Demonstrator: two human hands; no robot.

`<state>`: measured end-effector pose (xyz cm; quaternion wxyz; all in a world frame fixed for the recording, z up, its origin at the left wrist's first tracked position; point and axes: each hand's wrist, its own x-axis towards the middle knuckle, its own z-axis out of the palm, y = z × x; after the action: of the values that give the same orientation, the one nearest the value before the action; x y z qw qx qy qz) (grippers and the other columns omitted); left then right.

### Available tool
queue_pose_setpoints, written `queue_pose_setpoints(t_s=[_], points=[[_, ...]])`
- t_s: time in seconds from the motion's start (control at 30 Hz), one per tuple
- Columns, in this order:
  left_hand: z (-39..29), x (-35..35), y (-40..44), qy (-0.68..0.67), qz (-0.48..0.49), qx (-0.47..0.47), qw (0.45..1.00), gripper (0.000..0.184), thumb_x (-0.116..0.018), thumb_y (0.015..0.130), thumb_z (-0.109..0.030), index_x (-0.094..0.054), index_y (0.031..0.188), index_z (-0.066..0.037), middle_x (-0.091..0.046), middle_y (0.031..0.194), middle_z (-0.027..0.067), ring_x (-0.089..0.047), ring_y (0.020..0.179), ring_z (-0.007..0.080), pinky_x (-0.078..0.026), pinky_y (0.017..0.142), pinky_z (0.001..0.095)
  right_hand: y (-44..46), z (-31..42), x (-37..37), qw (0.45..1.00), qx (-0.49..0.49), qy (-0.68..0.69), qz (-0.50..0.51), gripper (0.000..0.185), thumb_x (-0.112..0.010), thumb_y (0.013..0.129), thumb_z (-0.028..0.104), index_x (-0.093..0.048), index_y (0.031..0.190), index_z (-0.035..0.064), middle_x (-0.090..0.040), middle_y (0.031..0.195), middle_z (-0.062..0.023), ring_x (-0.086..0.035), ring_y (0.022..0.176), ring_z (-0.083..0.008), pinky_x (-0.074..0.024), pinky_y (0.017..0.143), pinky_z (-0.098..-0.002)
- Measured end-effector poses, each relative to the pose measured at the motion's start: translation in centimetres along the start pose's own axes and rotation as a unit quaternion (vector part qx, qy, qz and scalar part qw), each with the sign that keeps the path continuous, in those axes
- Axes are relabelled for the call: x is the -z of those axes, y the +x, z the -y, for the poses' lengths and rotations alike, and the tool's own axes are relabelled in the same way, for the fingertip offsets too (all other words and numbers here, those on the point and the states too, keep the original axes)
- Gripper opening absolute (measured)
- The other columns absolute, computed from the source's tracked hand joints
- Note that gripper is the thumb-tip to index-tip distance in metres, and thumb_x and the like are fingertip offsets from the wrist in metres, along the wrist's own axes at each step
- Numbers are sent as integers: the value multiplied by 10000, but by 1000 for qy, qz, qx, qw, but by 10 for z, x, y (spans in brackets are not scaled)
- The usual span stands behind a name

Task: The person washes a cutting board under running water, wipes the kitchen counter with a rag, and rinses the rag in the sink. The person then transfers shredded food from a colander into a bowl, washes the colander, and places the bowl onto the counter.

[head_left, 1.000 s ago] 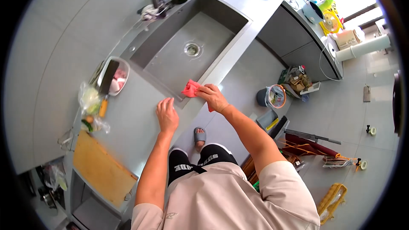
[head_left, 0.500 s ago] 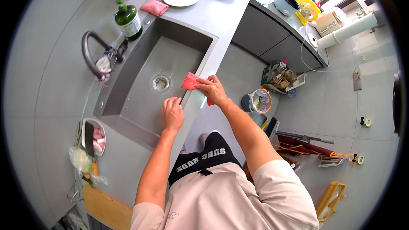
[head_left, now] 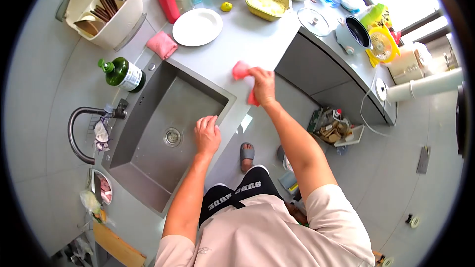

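My right hand is closed on a pink-red cloth over the counter, right of the sink's far corner; part of the cloth hangs below the fingers. My left hand is above the front edge of the grey sink, its fingers bent and close together; what they hold, if anything, is hidden. Left of the right hand, a white plate lies on the counter, with a folded pink cloth beside it. A green bottle stands behind the sink near the dark faucet.
A cutlery holder, red bottle, lemon and yellow basket are at the back. A pot and yellow fan stand on the right counter. At left are a meat container with a knife and a cutting board.
The view has shifted along the counter to the plate side. My right hand has carried the cloth from the sink's front rim to the counter beyond its corner; my left hand stays by the sink.
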<state>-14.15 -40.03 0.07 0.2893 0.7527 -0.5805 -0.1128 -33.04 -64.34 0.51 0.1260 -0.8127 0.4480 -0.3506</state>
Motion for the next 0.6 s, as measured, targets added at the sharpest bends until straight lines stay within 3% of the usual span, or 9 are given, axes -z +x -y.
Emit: queue_pose_setpoints(t_s=[0.07, 0.13, 0.2, 0.27, 0.33, 0.4, 0.47, 0.53, 0.6], points=[[-12, -8, 20, -5, -14, 13, 1000, 368, -684, 912, -96, -697, 1280, -87, -670, 1315, 89, -558, 1295, 329, -445, 1090, 500, 27, -21, 1, 996, -68, 5, -50, 370, -670, 927, 12, -724, 1245, 192, -677, 1313, -78, -584, 1119, -375, -538, 989, -452], [-16, -12, 32, -1, -20, 30, 999, 372, -681, 909, -87, -696, 1281, -83, -672, 1311, 94, -560, 1289, 330, -444, 1091, 501, 27, -33, -11, 992, -116, -54, 19, 348, -651, 954, 55, -660, 1291, 138, -619, 1323, -131, -573, 1147, -383, -527, 1001, -465], [-15, -13, 37, 0, -26, 42, 999, 377, -678, 906, -79, -695, 1283, -80, -674, 1307, 99, -563, 1284, 331, -443, 1092, 503, 9, -20, -37, 992, -86, -85, 36, 398, -641, 907, 28, -650, 1290, 138, -614, 1282, -125, -573, 1140, -381, -529, 994, -466], [-7, -15, 36, 11, -52, 47, 997, 378, -691, 899, -56, -696, 1276, -83, -666, 1314, 91, -558, 1290, 327, -455, 1073, 501, -8, 28, -39, 989, -41, -64, 126, 463, -631, 863, 0, -643, 1302, 148, -603, 1277, -127, -581, 1120, -372, -533, 981, -457], [-5, -9, 32, 8, -60, 67, 996, 374, -688, 898, -47, -697, 1270, -80, -667, 1308, 94, -563, 1280, 328, -457, 1074, 499, -21, 51, -55, 993, 50, 8, 105, 323, -661, 897, -4, -691, 1197, 112, -631, 1189, -120, -590, 1088, -384, -542, 925, -453], [0, -2, 39, 6, -74, 75, 994, 369, -685, 896, -38, -698, 1263, -77, -669, 1303, 98, -567, 1270, 329, -458, 1074, 497, -20, 67, -56, 980, 74, 112, 144, 275, -685, 905, -2, -717, 1159, 98, -645, 1178, -127, -602, 1078, -379, -544, 918, -453], [7, 2, 43, 8, -80, 81, 993, 357, -681, 898, -35, -700, 1253, -73, -673, 1292, 101, -577, 1255, 330, -461, 1074, 492, -14, 72, -53, 980, 51, 158, 113, 250, -686, 914, -27, -733, 1134, 82, -656, 1170, -137, -614, 1091, -363, -537, 947, -435], [11, 2, 53, 3, -81, 72, 994, 353, -684, 899, -40, -702, 1251, -74, -676, 1286, 98, -581, 1251, 331, -464, 1073, 488, -3, 60, -46, 984, -36, 175, 3, 327, -659, 884, -68, -714, 1160, 98, -656, 1134, -158, -604, 1105, -380, -523, 964, -437], [8, 0, 65, -4, -86, 69, 994, 350, -687, 901, -45, -703, 1249, -76, -679, 1280, 96, -585, 1246, 331, -467, 1071, 484, 10, 38, -27, 975, -139, 171, -35, 304, -631, 925, -60, -705, 1167, 109, -644, 1118, -154, -607, 1104, -381, -513, 971, -459]])
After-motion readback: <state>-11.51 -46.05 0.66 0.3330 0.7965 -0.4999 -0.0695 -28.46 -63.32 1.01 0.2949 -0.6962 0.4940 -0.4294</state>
